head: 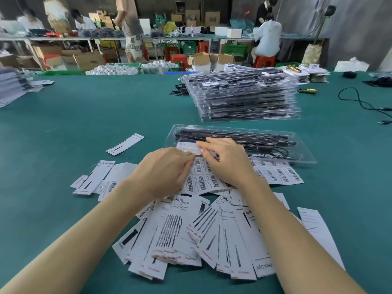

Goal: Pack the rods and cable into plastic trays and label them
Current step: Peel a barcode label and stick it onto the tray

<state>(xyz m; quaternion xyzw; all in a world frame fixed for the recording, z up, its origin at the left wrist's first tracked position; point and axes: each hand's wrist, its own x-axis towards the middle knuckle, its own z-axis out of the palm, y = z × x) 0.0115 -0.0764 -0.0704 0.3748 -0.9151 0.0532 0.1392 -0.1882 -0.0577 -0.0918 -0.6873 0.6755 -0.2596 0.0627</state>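
Note:
A clear plastic tray (301, 154) lies on the green table just beyond my hands, holding black rods (244, 135) and a coiled black cable (275, 152). Both hands meet at the tray's near left corner. My left hand (167, 168) and my right hand (227, 160) pinch a white barcode label (188, 147) between their fingertips, held against the tray. Under my hands lies a sheet of barcode labels (275, 172).
A tall stack of packed trays (244, 98) stands behind. Printed paper cards (191, 234) are strewn in front of me, with more to the left (125, 144). A black cable (360, 100) lies at the right. People work at benches in the background.

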